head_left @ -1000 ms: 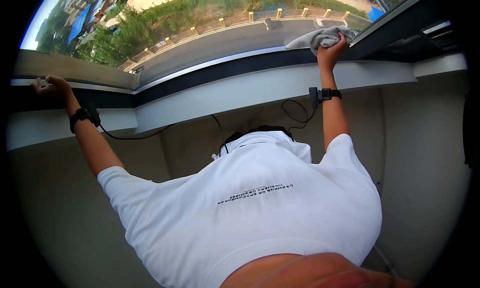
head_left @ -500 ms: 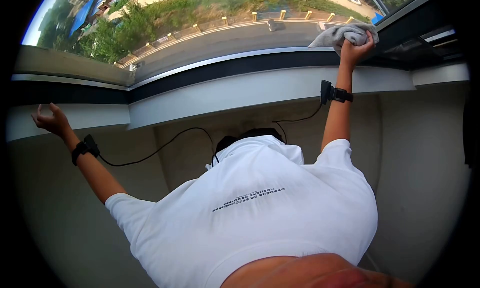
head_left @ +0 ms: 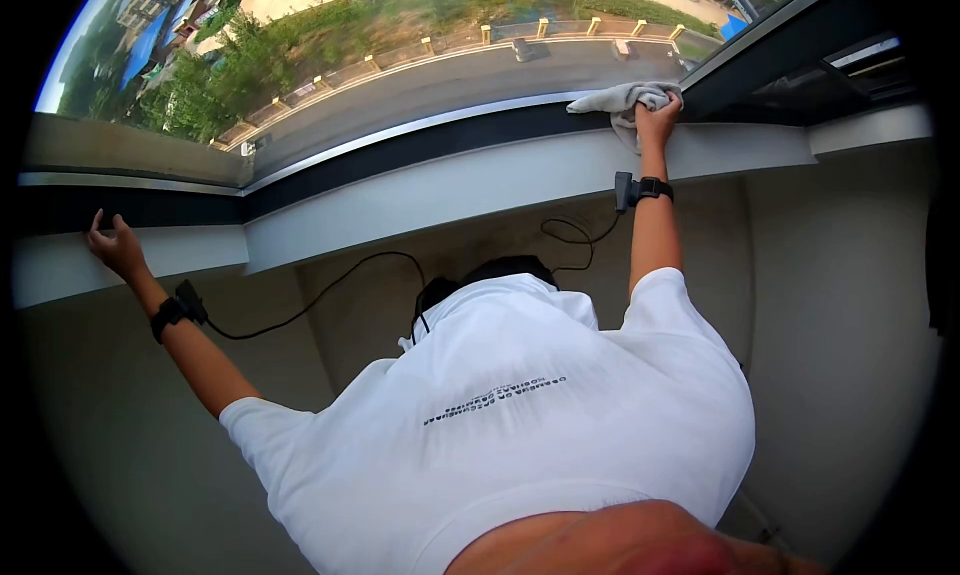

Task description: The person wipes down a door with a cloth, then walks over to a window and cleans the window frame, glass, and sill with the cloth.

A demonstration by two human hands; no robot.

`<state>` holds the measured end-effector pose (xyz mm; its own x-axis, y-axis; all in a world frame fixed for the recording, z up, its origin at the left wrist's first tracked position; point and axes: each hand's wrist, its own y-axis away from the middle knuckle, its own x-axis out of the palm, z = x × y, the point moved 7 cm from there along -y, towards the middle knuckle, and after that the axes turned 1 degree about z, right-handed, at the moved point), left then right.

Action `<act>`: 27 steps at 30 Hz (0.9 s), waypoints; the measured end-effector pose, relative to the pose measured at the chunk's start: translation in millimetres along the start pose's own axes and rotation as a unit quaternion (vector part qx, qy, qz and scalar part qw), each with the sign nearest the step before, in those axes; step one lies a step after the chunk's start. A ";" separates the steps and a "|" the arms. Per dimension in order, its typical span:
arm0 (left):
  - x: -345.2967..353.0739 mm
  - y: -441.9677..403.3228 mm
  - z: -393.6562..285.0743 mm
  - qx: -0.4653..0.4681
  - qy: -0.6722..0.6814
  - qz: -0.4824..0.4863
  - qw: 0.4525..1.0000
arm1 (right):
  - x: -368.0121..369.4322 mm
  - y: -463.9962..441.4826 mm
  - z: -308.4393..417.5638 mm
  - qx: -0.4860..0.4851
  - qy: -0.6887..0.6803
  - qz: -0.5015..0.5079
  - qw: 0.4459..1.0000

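Gray cloth (head_left: 622, 99) in right hand (head_left: 656, 125), window (head_left: 400, 90)

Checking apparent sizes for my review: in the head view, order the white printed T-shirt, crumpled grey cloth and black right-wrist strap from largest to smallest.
1. White printed T-shirt
2. Crumpled grey cloth
3. Black right-wrist strap

We see a soft, light grey cloth (head_left: 622, 97), all scrunched up with lots of wrinkles and folds. One thin end pokes out to the left like a little tail, and another floppy bit hangs down in front of the dark window frame (head_left: 480, 130). We find it bunched up in the right hand (head_left: 657, 125), near the frame's corner
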<state>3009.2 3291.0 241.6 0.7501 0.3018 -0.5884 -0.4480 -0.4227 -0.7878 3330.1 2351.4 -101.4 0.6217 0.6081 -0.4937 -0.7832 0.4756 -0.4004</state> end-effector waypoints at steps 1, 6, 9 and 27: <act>2.2 -0.7 0.6 -0.021 0.022 0.019 0.999 | -1.5 4.2 4.3 -0.002 -0.009 0.001 1.000; -6.7 -2.3 -26.3 0.039 0.051 -0.059 0.996 | -7.3 19.1 43.0 -0.022 -0.045 0.018 0.999; -3.5 3.6 -41.6 0.022 0.090 -0.079 0.993 | 7.8 63.0 78.7 -0.053 -0.086 0.075 0.992; -4.9 20.4 -82.4 0.023 0.196 -0.105 0.975 | -53.1 119.4 411.6 -0.316 -0.076 -0.112 0.939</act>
<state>3036.5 3210.5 243.4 0.9519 0.0245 -0.3054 -0.2785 -0.3457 -0.8961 3200.0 2637.5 194.8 0.7239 0.6446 -0.2457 -0.4412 0.1589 -0.8832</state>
